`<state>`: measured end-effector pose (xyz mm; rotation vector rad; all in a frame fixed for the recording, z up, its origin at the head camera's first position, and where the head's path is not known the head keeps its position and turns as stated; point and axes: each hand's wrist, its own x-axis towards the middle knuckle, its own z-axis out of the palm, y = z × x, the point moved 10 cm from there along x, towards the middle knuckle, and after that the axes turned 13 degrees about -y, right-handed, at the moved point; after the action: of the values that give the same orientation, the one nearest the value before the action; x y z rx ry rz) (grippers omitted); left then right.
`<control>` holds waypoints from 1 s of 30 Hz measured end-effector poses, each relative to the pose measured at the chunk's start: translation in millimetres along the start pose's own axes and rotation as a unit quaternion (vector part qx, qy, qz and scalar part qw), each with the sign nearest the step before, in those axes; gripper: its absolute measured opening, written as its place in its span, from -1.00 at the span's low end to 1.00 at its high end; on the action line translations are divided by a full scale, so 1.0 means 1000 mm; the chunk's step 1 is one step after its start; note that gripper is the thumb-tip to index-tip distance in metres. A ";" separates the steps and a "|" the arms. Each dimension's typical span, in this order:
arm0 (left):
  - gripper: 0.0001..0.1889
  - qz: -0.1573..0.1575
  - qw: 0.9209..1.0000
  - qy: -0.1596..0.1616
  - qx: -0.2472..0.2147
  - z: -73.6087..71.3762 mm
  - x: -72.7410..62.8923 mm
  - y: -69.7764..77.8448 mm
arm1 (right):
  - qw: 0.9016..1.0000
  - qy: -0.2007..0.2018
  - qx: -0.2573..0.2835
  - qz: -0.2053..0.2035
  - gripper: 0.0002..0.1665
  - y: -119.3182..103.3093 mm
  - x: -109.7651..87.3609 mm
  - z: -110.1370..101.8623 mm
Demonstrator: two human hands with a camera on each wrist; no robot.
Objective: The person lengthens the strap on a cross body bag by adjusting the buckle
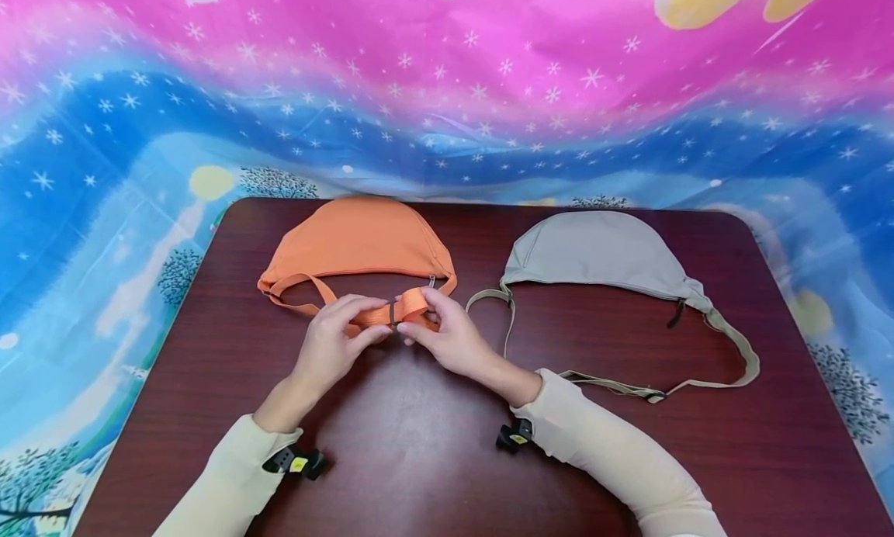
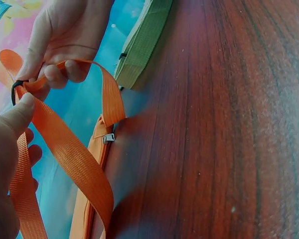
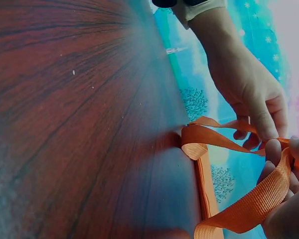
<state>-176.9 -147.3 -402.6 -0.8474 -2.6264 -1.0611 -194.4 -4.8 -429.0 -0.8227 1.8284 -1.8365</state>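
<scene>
An orange waist bag lies at the far left of the table, its zipper edge toward me. Its orange strap is lifted off the tabletop between both hands. My left hand pinches the strap beside a dark slider buckle. On the buckle's other side my right hand grips a loop of the strap between thumb and fingers. In the left wrist view the thumbs sit close to the buckle. The right wrist view shows the strap hanging in bends below the fingers.
A grey-beige waist bag lies to the right, its strap looped toward me on the dark red wooden table. Behind the table hangs a pink and blue patterned cloth. A small camera is worn on each wrist.
</scene>
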 end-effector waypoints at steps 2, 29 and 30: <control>-0.56 0.003 1.000 0.002 -0.004 -0.001 0.000 0.001 | 1.000 0.001 -0.008 -0.001 -0.57 0.001 0.002 0.001; -0.43 0.004 0.998 -0.007 0.054 -0.007 -0.008 -0.010 | 1.000 0.006 -0.009 0.002 -0.67 0.006 0.007 -0.003; -0.44 0.005 0.998 -0.003 0.062 -0.008 -0.009 -0.011 | 1.000 0.008 -0.007 0.000 -0.67 0.005 0.007 -0.004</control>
<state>-175.8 -163.1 -406.5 -0.8372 -2.6587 -0.8843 -202.5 -6.9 -432.6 -0.8155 1.8530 -1.8371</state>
